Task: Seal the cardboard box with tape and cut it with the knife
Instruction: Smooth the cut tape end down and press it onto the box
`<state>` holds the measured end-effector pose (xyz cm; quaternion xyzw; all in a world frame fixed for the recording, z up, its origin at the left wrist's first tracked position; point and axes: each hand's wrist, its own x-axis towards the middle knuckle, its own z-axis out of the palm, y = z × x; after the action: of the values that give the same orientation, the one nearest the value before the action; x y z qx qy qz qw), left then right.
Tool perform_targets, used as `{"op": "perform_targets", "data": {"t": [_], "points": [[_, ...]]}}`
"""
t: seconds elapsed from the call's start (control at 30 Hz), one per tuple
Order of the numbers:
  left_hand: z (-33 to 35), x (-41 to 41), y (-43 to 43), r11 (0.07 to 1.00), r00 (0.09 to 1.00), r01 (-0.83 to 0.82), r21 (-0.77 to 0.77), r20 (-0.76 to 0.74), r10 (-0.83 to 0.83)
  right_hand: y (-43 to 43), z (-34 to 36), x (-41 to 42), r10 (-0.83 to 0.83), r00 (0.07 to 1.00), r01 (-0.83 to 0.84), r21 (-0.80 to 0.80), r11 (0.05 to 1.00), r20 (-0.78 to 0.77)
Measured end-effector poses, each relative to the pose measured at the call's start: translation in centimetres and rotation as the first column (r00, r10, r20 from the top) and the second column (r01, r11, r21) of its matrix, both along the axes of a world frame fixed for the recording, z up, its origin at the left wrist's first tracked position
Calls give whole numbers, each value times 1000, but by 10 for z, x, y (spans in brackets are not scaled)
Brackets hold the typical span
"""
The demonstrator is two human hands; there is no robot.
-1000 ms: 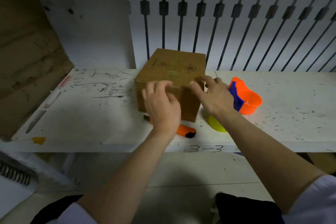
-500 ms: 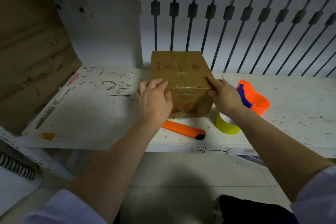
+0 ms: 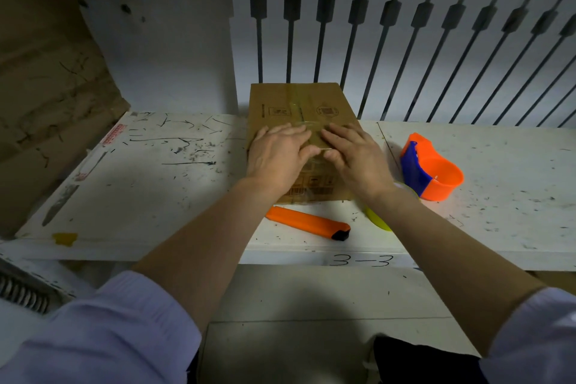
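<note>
A closed cardboard box (image 3: 299, 103) stands on the white table (image 3: 156, 184), with a strip of clear tape along its top seam. My left hand (image 3: 280, 154) and my right hand (image 3: 355, 156) lie flat, side by side, on the near part of the box top, fingers spread over the tape. An orange utility knife (image 3: 308, 223) with a black tip lies on the table just in front of the box. Under my right wrist a yellow tape roll (image 3: 377, 220) is partly hidden. Neither hand holds anything.
An orange and blue tape dispenser (image 3: 431, 170) sits right of the box. A large cardboard sheet (image 3: 46, 87) leans at the left. A white railing with dark bars (image 3: 405, 25) stands behind the table. The table's front edge is marked 3-3.
Both hands have moved from the box's near corners onto its top and now lie flat over the tape. The box has turned square to me.
</note>
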<state>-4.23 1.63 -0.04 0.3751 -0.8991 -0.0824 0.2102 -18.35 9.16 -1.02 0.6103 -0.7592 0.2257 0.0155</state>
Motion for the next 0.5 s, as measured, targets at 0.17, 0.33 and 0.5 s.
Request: {"op": "perform_targets", "data": {"t": [0.17, 0.33, 0.5], "points": [[-6, 0, -6, 997, 999, 23, -69, 26, -22, -5, -9, -2, -16, 1000, 15, -95, 995, -10], [-14, 1, -9, 989, 999, 42, -141, 10, -41, -7, -19, -4, -22, 999, 16, -201, 979, -28], [-16, 1, -7, 985, 999, 34, -169, 5, -34, -7, -27, -8, -6, 996, -16, -233, 972, -93]]}}
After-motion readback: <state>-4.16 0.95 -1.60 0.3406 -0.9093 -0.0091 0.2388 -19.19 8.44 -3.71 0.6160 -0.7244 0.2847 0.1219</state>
